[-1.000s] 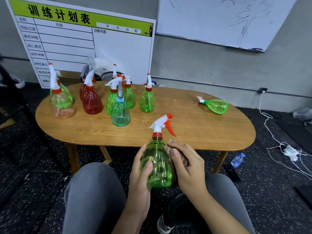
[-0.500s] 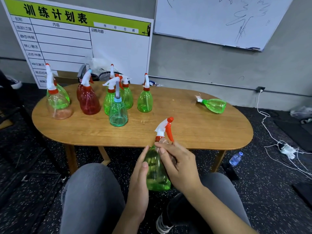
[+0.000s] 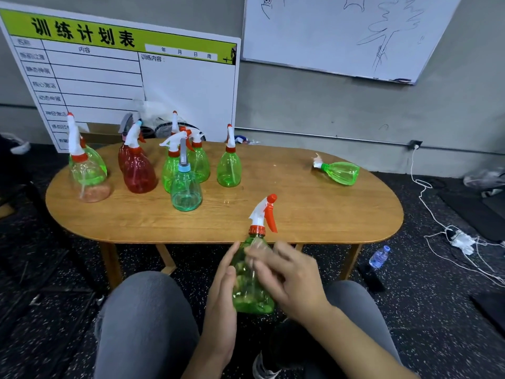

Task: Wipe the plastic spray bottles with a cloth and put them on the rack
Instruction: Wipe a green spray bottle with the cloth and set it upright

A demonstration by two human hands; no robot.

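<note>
Above my lap I hold a green spray bottle (image 3: 251, 295) upright; it has a white head with an orange trigger. My left hand (image 3: 222, 296) grips its left side. My right hand (image 3: 292, 280), blurred, holds a small pale cloth (image 3: 257, 246) against the bottle's upper right side. Several other spray bottles stand on the wooden table (image 3: 314, 214): a teal one (image 3: 185, 190), a red one (image 3: 139, 172), green ones (image 3: 229, 169) and a clear one (image 3: 87, 176) at the left. One green bottle (image 3: 340, 173) lies on its side at the right. No rack shows.
My grey-trousered knees (image 3: 144, 318) sit just below the table's front edge. On the dark floor to the right lie a small water bottle (image 3: 379, 257) and white cables with a power strip (image 3: 461, 239). A planning board (image 3: 131, 77) and a whiteboard (image 3: 341, 34) stand against the wall.
The bottle has turned, so its trigger now faces more toward me. My right hand has slid with the cloth from the bottle's side up toward its shoulder.
</note>
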